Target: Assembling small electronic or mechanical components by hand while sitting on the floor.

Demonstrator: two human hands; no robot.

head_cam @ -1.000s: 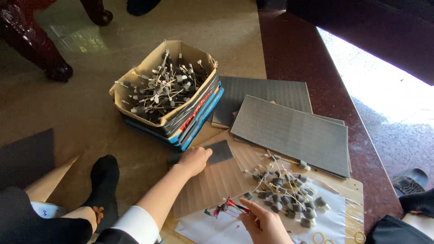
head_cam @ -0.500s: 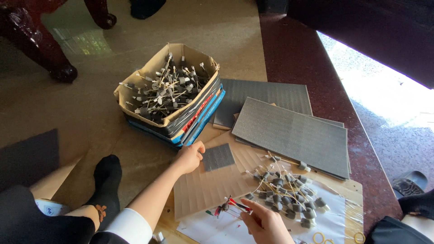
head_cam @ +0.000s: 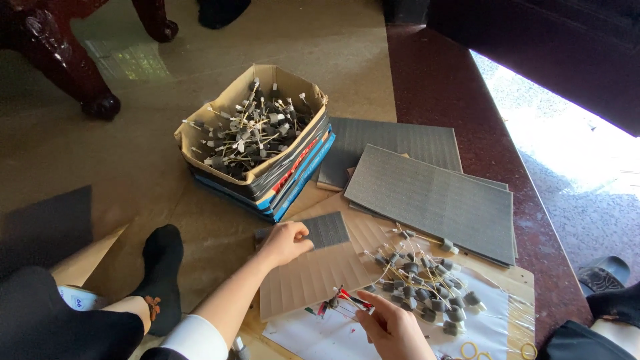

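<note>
Head view looks down on a floor work spot. Left hand (head_cam: 283,243) pinches the near edge of a small dark grey foam square (head_cam: 325,231), thumb on top, fingers curled under; the square lies on a ribbed cardboard sheet (head_cam: 313,280) directly beneath and in front of that hand. Right hand (head_cam: 393,328), nearer the body and to the right of the left, pinches a thin bundle of red-tipped sticks (head_cam: 343,301) between thumb and fingertips, just above a white paper sheet (head_cam: 320,333).

Just beyond the right hand's fingers lies a loose pile of grey foam plugs on sticks (head_cam: 427,293). Farther out past that pile, large grey foam sheets (head_cam: 433,200) are stacked overlapping. Ahead and to the left of the left hand stands an open cardboard box (head_cam: 257,130) filled with more plugs on sticks, its near corner close to the foam square. A black-socked foot (head_cam: 163,267) rests left of the left forearm. Open floor lies left of the box; yellow rubber bands (head_cam: 470,350) sit right of the right hand.
</note>
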